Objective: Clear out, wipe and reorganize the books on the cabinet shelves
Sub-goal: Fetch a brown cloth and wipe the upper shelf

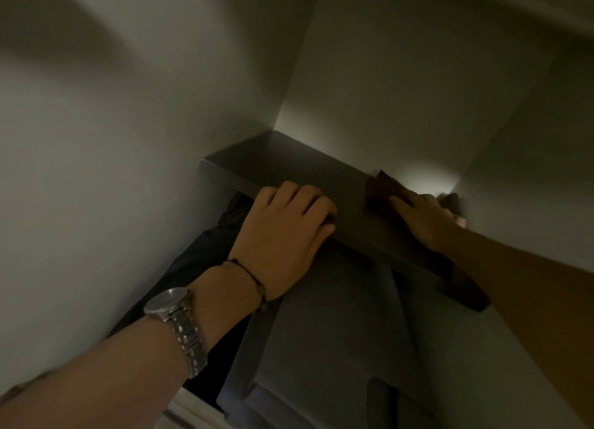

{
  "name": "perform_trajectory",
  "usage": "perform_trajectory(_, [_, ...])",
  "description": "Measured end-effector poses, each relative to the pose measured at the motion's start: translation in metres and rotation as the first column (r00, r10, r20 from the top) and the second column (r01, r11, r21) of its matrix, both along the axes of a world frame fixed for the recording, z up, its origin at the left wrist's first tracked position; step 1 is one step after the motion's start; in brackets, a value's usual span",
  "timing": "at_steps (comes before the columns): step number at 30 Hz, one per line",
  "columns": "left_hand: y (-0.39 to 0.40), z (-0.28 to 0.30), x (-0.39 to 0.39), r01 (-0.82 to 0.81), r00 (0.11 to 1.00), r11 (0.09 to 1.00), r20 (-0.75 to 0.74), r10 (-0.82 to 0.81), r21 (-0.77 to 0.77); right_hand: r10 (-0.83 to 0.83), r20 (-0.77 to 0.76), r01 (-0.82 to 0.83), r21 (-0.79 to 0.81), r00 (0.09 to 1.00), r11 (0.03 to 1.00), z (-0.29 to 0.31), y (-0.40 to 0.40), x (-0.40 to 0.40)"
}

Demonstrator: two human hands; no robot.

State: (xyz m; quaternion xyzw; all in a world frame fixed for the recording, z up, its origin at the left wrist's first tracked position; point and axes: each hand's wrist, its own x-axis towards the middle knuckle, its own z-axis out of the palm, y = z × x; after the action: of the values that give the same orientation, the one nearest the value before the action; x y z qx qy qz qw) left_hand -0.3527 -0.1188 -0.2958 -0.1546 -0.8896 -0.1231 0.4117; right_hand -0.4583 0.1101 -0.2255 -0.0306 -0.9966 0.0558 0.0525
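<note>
Though the light is dim and the edges blur, the pale cabinet walls (135, 113) enclose a flat grey shelf board (289, 168) that bears no books. Dark shapes below it are too murky to name. On its front edge rests the left hand (283, 226), fingers curled over the lip and gripping it, with a metal-link wristwatch (180, 319) on that wrist. Farther right, the right hand (424, 216) presses a dark reddish-brown cloth (382, 185) flat on the shelf, fingertips hidden.
</note>
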Motion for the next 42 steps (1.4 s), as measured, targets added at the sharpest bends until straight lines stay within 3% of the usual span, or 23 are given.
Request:
perform_trajectory(9, [-0.007, 0.002, -0.002, 0.124, 0.991, 0.983, 0.030, -0.130, 0.137, -0.057, 0.039, 0.056, 0.023, 0.998, 0.998, 0.005, -0.004, -0.007])
perform_trajectory(19, [-0.010, 0.004, -0.001, 0.154, 0.985, 0.979, 0.052, -0.162, 0.136, 0.023, 0.121, -0.025, 0.013, 0.992, 1.000, 0.011, -0.029, -0.016])
perform_trajectory(24, [-0.008, 0.003, -0.001, 0.158, 0.985, 0.975, 0.046, -0.166, 0.154, 0.058, 0.080, -0.066, 0.106, 0.995, 0.992, 0.011, -0.058, -0.007])
perform_trajectory(35, [-0.003, -0.001, 0.003, 0.123, 0.990, 0.982, 0.053, -0.131, 0.141, 0.035, 0.059, -0.039, 0.063, 0.998, 0.997, 0.005, -0.062, 0.027])
perform_trajectory(42, [-0.006, 0.004, 0.010, 0.183, 0.976, 0.959, 0.081, -0.204, 0.215, 0.046, 0.052, -0.049, 0.049, 0.998, 0.998, 0.005, -0.063, 0.064])
